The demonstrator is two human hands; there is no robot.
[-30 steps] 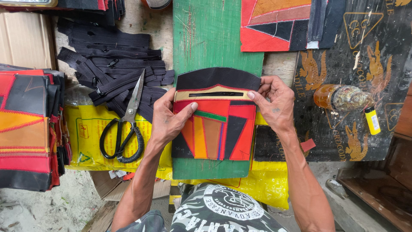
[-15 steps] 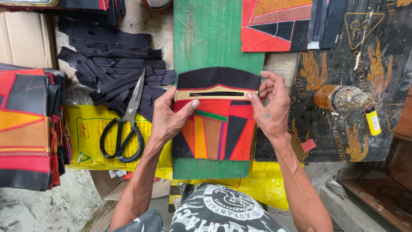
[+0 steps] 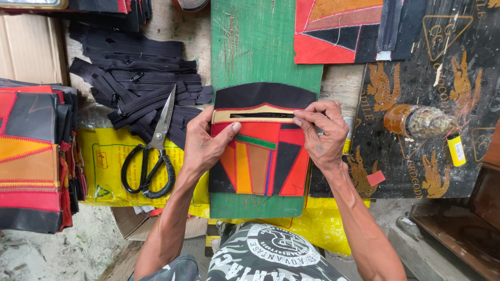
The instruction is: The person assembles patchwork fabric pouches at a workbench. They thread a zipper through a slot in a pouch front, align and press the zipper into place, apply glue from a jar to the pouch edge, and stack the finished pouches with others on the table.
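Two hands on one piece: your left hand (image 3: 205, 143) lies flat on the left edge of the patchwork pouch panel (image 3: 260, 151), fingers together, thumb stretched across w/ its tip by the tan strip under the black zipper slot. Your right hand (image 3: 325, 135) sits at the panel's right edge, fingers curled, fingertips (image 3: 301, 115) pressing down at the right end of the slot; not pinching anything as far as the view shows. Panel is red, orange, tan, black & a green stripe w/ a black curved top, lying flat on the green board (image 3: 260, 47), roughly centred, its lower edge short of the board's near end. Left of your left hand, big black-handled scissors (image 3: 153, 151) lie closed on a yellow plastic sack (image 3: 107, 161), blades pointing up toward a pile of black zippers (image 3: 135, 83). Far left: stack of similar patchwork pieces (image 3: 31, 156). Top right, another red/orange patchwork piece (image 3: 338, 31) lies partly over the board's corner. Right of your right hand, a black printed sheet (image 3: 442, 78) carries an amber glass bottle (image 3: 414, 120) on its side & a small yellow tube (image 3: 457, 150).
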